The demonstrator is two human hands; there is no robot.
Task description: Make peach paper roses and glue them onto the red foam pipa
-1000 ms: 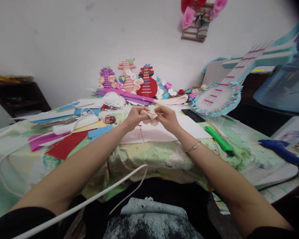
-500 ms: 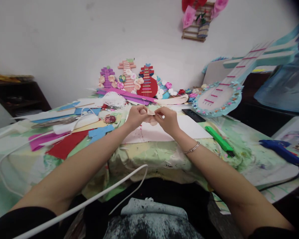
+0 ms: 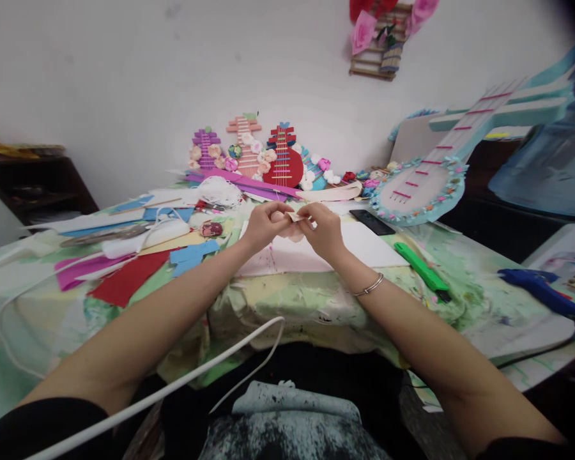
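Observation:
Both hands meet over a white sheet (image 3: pixel 364 249) on the table. A pale pink paper flower (image 3: pixel 294 231) is between them. My left hand (image 3: pixel 264 227) has its fingers closed around the flower's left side. My right hand (image 3: pixel 324 230) pinches a petal edge at the top right of the flower. Some of the flower is hidden by the fingers. Small red marks show on the sheet below my left hand.
On the right lie a black phone (image 3: pixel 371 222), a green cutter (image 3: pixel 421 269), a blue glue gun (image 3: pixel 546 291) and a large pipa-shaped craft (image 3: pixel 421 185). Blue paper (image 3: pixel 191 255), red cloth (image 3: pixel 131 278) and scissors (image 3: pixel 105 235) lie left. A white cable (image 3: pixel 172 390) crosses in front.
The pale petal edge between my hands has folded and shifted slightly right. My fingers have moved a little around the flower; both arms are almost unmoved.

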